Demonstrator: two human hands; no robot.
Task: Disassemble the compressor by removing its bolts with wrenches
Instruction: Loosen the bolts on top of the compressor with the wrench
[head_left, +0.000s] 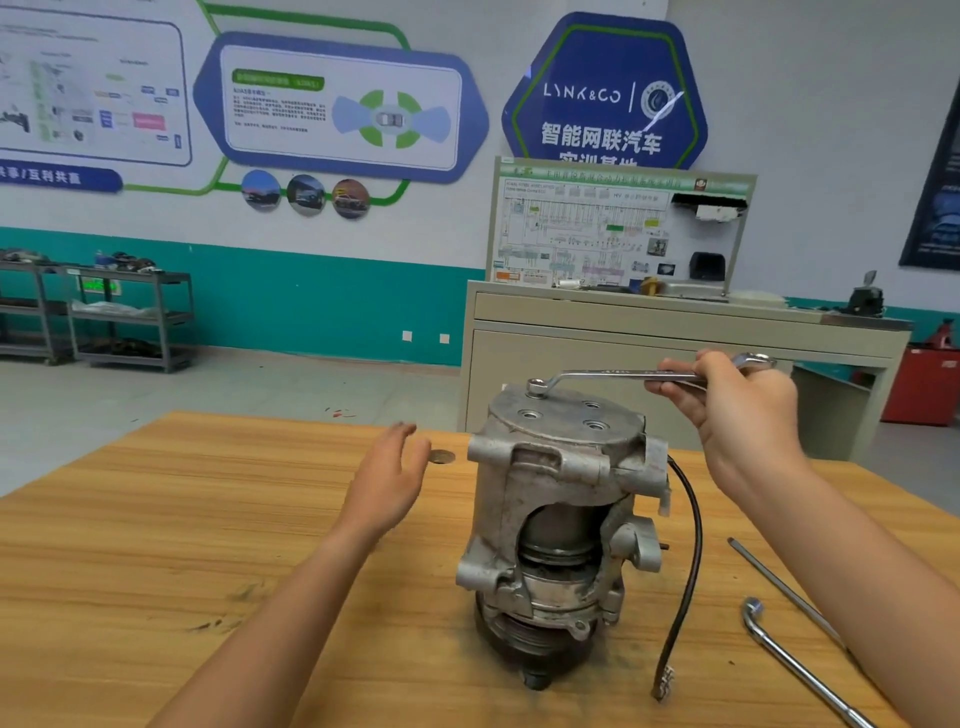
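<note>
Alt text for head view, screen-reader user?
A person's right hand holds a ring wrench, its end set on top of an upright compressor on a wooden table. The open left hand hovers beside it; a bent wrench and a thin rod lie at right.

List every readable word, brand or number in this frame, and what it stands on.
"LYNK&CO": blue hexagon wall sign.
"智能网联汽车": same sign, below the brand.
"互利共赢": blue wall banner.
"HV": wiring diagram board.
Too blurred to read: wall poster small print, the wrench stamping, the rest of the board.
</note>
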